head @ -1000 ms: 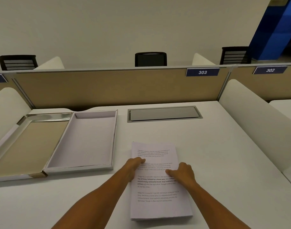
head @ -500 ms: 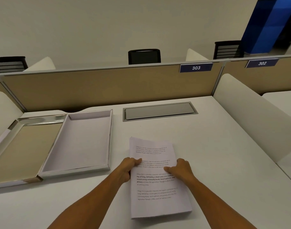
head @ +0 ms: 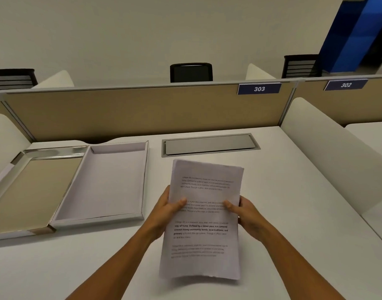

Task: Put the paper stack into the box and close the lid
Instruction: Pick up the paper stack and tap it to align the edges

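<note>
Holding the paper stack [head: 204, 221] up off the tabletop [head: 294, 202] now, which is the big change: a second ago it lay flat with both hands just resting on it, so the pickup is done and the carry over to the box looks like what's next. The left hand [head: 166, 211] and right hand [head: 246, 213] each pinch a long edge of the stack around mid-height, thumbs on the printed face, fingers hidden underneath. The stack's long axis runs away from the person, top of the text pointing to the far side, tipped a bit to the right. The box [head: 103, 182] sits open and empty just to the left, its lid [head: 32, 187] lying flat beside it, same long-way orientation, so hardly any rotation needed I'd guess.
</note>
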{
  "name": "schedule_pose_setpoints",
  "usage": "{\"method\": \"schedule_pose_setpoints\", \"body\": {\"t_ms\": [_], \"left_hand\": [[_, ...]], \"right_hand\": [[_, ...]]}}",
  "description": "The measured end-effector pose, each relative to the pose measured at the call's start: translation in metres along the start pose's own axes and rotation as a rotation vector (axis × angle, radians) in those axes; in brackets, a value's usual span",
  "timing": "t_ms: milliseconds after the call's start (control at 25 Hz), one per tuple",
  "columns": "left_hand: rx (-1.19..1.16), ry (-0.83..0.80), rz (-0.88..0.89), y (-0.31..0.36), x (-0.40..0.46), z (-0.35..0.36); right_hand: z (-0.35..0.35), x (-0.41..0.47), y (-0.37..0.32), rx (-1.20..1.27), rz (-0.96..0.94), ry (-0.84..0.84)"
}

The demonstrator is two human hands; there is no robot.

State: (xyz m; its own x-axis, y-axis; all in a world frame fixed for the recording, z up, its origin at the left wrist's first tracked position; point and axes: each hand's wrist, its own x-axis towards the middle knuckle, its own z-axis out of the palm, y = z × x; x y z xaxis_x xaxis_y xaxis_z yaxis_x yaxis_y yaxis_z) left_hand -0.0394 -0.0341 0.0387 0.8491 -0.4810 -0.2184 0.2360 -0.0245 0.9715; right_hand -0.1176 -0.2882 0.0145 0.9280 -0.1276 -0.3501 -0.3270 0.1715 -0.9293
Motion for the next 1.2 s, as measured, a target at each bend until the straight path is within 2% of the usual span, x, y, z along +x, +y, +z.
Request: {"method": "schedule_pose_setpoints", "body": {"t_ms": [160,280,400,680,960,1200], "left_hand": [[0.023,0.071,0.126,0.015,-0.012,-0.002],[0.046,0.156,0.226,0.016,-0.017,0.003],[0.078,0.238,0.286,0.008,-0.023,0.003],[0.102,0.3,0.39,0.016,-0.027,-0.008],[0.133,0.282,0.338,-0.01,-0.031,-0.004],[0.169,0.285,0.376,-0.004,-0.027,-0.005]], "right_hand": [[0.022,-0.017,-0.018,-0.065,-0.184,0.198],[0.046,-0.028,-0.022,-0.014,-0.315,0.301],[0.059,-0.037,-0.018,-0.032,-0.375,0.285],[0.057,-0.047,-0.024,-0.06,-0.529,0.237],[0.064,-0.044,0.0,-0.104,-0.479,0.223],[0.058,-0.039,-0.006,-0.092,-0.491,0.241]]}}
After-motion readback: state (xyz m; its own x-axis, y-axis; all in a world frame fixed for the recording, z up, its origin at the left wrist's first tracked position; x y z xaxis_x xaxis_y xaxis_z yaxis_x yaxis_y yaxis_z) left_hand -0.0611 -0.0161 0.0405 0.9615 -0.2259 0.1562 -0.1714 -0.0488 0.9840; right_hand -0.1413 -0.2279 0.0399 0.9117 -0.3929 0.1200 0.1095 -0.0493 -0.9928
